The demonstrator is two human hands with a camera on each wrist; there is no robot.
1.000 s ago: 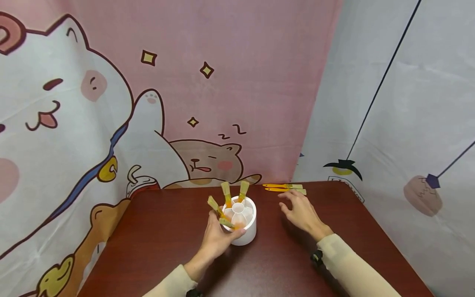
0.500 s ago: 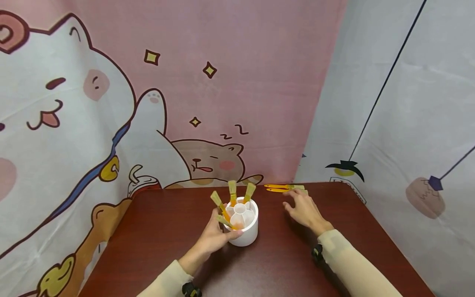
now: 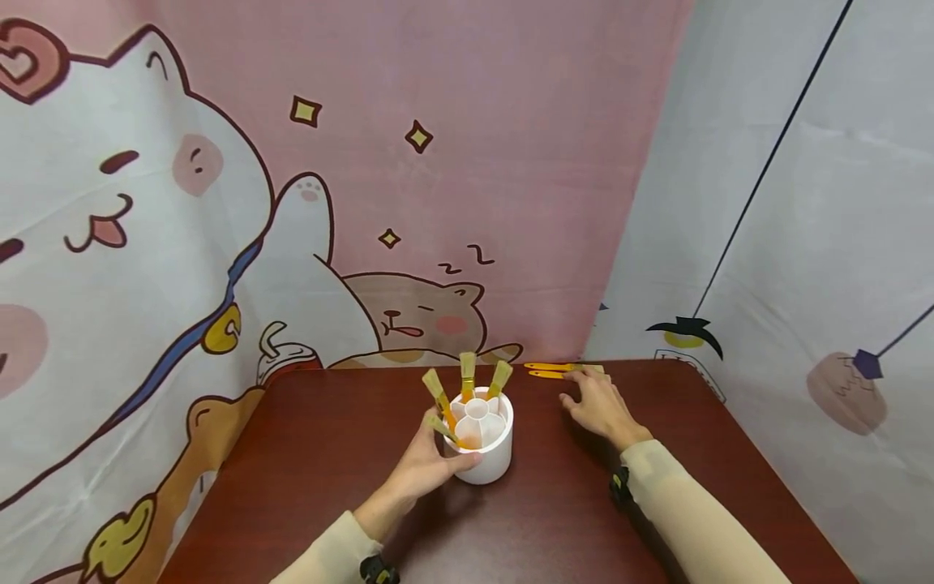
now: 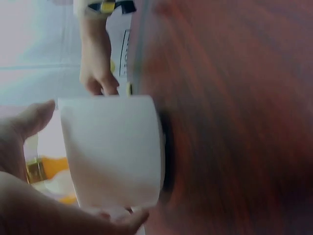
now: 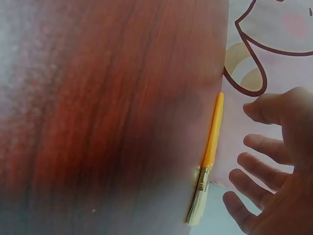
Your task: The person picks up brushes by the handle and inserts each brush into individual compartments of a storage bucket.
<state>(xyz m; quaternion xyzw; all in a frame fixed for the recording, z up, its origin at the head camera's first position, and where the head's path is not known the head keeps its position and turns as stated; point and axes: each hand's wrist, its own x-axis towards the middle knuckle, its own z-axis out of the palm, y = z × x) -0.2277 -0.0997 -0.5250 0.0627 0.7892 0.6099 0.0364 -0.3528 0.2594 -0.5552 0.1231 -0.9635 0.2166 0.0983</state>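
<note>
My left hand (image 3: 422,467) grips a round white brush holder (image 3: 494,456) with petal-shaped compartments, thumb on the near side and fingers round the left. In the left wrist view, the holder's smooth wall (image 4: 112,152) shows between thumb and fingers. Several flat paintbrushes (image 3: 439,391) with orange handles stand in it, bristles up and leaning outward. At the table's far edge lie two more paintbrushes (image 3: 549,367), side by side. Over their bristle ends hovers my right hand (image 3: 602,410), fingers spread and slightly bent; in the right wrist view it is apart from a paintbrush (image 5: 211,139).
The dark red-brown wooden table (image 3: 328,454) ends at a hanging cartoon cloth (image 3: 511,203) just behind the lying brushes. A pale cloth (image 3: 803,203) hangs on the right side.
My right hand has moved slightly forward and right, closer over the lying paintbrushes. The left hand keeps its grip on the holder. The head view has shifted a little.
</note>
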